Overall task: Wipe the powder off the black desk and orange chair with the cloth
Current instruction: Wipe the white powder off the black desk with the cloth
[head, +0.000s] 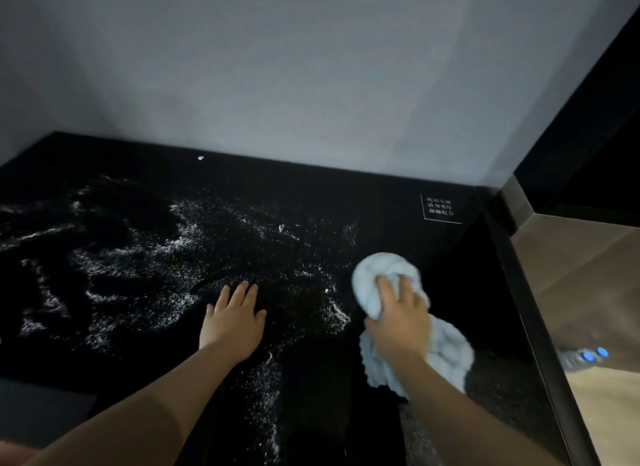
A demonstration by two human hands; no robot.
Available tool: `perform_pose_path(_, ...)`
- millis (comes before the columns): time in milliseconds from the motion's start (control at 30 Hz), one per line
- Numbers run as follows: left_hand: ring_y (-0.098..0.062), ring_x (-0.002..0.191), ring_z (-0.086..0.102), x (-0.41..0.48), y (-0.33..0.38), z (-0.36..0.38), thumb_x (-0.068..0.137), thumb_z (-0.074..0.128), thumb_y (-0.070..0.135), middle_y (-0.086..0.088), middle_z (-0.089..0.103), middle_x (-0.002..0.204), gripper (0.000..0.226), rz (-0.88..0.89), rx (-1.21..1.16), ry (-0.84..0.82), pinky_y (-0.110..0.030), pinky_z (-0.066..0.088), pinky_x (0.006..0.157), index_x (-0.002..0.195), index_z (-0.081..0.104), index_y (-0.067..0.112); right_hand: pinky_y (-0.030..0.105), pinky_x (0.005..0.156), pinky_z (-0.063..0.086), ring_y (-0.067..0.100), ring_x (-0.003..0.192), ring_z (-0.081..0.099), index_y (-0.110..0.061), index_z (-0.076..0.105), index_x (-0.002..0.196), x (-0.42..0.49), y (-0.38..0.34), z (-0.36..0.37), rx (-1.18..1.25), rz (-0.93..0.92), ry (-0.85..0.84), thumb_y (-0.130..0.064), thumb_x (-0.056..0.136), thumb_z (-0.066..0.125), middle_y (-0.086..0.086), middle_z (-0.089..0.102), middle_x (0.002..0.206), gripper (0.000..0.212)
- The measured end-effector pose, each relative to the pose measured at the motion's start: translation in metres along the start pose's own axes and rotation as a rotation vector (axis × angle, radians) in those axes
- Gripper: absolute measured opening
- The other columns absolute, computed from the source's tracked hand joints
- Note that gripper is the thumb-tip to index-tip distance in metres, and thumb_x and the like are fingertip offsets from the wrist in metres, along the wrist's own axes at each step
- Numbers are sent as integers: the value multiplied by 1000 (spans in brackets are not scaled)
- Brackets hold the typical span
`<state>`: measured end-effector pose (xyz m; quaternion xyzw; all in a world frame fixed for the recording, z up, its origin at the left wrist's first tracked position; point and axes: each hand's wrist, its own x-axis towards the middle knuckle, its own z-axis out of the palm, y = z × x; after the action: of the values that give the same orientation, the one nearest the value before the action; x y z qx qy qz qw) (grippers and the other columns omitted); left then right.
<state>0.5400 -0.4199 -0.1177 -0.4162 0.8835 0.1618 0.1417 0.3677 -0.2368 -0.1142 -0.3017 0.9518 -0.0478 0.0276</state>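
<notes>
**Desk:** What are we looking at on the black tabletop (346, 188)?

**Field:** We are looking down at white powder (194, 233) lying in streaks and specks across it. It is thickest from nine o'clock through the centre, and a thinner trail is running toward six o'clock.

**Desk:** Where is the cloth sitting?

**Field:** We are seeing the pale blue cloth (374, 275) bunched on the tabletop at about four o'clock, just right of the powder's edge. The right hand (398, 313) is gripping it from above, fingers curled into the folds. One bulge is showing beyond the fingertips and a loose tail is trailing under the wrist.

**Desk:** What is the left hand doing?

**Field:** The left hand (233, 318) is lying palm down at about six o'clock, fingers straight and slightly spread, holding nothing. It is resting on the powdered patch, near the cloth but apart from it.

**Desk:** What else are we noting?

**Field:** We are noting a grey wall (311, 67) standing behind the tabletop at twelve o'clock and a small white fleck (201, 158) near it at eleven o'clock. A printed notice (440, 207) is sitting at two o'clock, its characters too small to read, and wooden floor (588, 275) is showing past the edge at three o'clock.
</notes>
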Motion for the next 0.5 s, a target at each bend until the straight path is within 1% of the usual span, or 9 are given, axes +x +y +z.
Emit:
perform_pose_path(67,-19,146,-4,0,-4,-1,101,23,40,8,0,159,55,8,-19,-7,-41,11,118,151,6,24,38,96,37,36,124,41,-28,41,138,-17,-32,2,160,-178,6,-29,79,61,12,30,151,63)
perform_pose_path(133,-18,146,-2,0,-6,-2,101,24,37,9,3,158,52,2,-44,-8,-39,13,118,150,11,24,35,90,41,32,114,50,-19,59,123,-33,-51,0,420,-381,32,-15,73,62,10,52,135,50)
perform_pose_path(167,-17,146,-1,-1,-7,-2,101,24,37,9,5,158,52,0,-54,-11,-38,14,118,150,13,24,30,90,40,27,111,53,-15,63,117,-34,-53,-3,532,-454,44,-10,70,61,9,59,126,47)
perform_pose_path(200,-17,146,-1,-1,-7,-3,101,23,37,9,5,158,51,2,-58,-19,-38,14,118,150,14,24,31,91,41,25,108,54,-11,64,112,-30,-50,-7,619,-483,67,-6,67,58,10,62,119,46)
perform_pose_path(267,-17,146,-1,-1,-8,-5,102,22,38,9,5,158,51,22,-42,-36,-36,15,118,150,13,24,44,90,46,35,105,58,-4,65,108,-11,-30,-14,622,-383,154,-2,66,56,15,63,115,44)
perform_pose_path(333,-17,146,-2,-1,-11,-6,102,22,39,10,5,158,51,47,-1,-24,-36,16,117,150,13,26,51,89,46,46,105,56,-3,63,115,12,2,-16,404,-143,259,-1,68,65,23,56,125,48)
perform_pose_path(400,-17,146,-3,0,-14,-6,101,22,38,11,4,158,51,69,19,-14,-40,14,117,150,13,27,47,92,41,45,115,47,-13,47,134,23,19,-16,134,83,142,-15,76,68,20,37,144,62)
perform_pose_path(433,-17,146,-4,1,-15,-7,101,22,38,11,3,158,50,79,17,-19,-41,12,117,150,12,28,44,94,39,41,120,42,-20,38,140,23,17,-12,49,122,83,-25,80,65,16,28,150,67)
perform_pose_path(500,-17,146,-6,4,-16,-8,102,23,37,11,2,158,50,94,5,-35,-43,9,117,150,12,28,40,99,34,37,127,37,-28,32,143,15,-2,0,14,55,42,-33,81,62,13,22,153,69)
